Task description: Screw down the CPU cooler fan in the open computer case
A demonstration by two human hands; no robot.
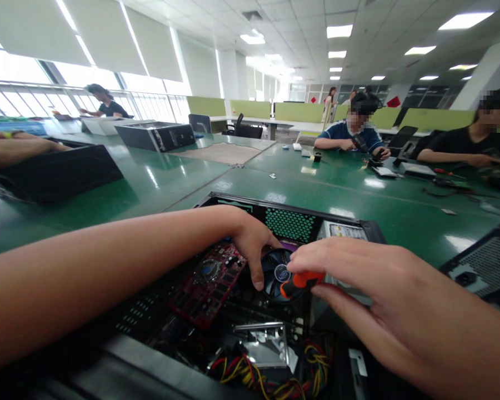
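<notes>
An open black computer case [373, 226] lies in front of me on the green table. Inside it, my left hand [252, 239] grips the rim of a round black cooling fan [270, 273], thumb toward me and the other fingertips partly hidden behind it. My right hand [370, 283] is closed round the orange and black handle of a screwdriver [302, 282], held over the fan; its tip is out of sight. A red circuit board [210, 283] sits left of the fan. Nearest me are a silver metal bracket [266, 341] and bundled coloured cables [250, 373].
Another person's arm [20, 150] reaches into a black case [66, 172] at left. A further case [156, 136] stands behind it. Across the green table [216, 183] two people sit among small parts. A metal unit with a perforated grille [483, 266] lies close on my right.
</notes>
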